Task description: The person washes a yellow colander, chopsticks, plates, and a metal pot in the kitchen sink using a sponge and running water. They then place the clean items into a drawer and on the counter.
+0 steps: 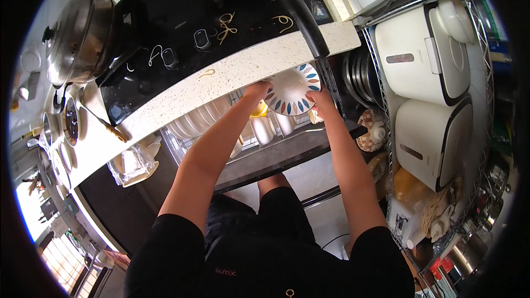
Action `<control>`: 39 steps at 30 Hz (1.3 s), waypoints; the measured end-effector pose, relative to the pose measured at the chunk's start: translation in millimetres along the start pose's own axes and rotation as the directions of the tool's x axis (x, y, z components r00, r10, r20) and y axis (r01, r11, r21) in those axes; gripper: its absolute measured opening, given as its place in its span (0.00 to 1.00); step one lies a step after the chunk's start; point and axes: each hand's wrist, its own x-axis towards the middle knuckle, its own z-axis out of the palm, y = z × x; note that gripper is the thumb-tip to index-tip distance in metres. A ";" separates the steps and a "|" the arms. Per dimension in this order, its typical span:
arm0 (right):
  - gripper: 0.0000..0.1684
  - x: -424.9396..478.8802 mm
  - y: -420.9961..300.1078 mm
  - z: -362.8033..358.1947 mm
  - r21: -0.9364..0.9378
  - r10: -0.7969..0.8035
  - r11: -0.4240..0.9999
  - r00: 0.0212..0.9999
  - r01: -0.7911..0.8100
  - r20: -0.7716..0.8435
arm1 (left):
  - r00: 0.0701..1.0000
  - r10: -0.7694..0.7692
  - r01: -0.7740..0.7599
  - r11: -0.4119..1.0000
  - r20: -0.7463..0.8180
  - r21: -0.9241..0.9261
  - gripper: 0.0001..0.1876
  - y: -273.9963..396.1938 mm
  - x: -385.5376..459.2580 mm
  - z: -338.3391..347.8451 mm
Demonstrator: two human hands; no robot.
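Note:
A white plate (290,89) with blue and brown leaf shapes around its rim is held over the right part of a pulled-out drawer (269,153). On the plate's left edge is my left hand (260,90), close under the counter's lip. The plate's right edge is gripped by my right hand (321,101). White dishes (201,120) stand in a row in the drawer's left part. Pale cylindrical containers (263,130) sit below the plate, one near a yellow item (259,109). The counter hides the far side of the drawer.
Above the drawer runs a speckled counter edge (232,78) with a black cooktop (186,49). A pan handle (298,16) juts over that edge. A lidded steel pot (78,37) stands left. At right, a wire rack holds white bins (418,58). Packaging (134,165) hangs below the counter.

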 end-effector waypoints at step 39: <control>0.13 -308.3 130.5 488.2 -0.184 0.145 0.981 0.866 -0.063 0.478 | 0.975 -0.079 -0.115 0.627 -0.210 -0.771 0.12 -255.1 -437.6 -395.0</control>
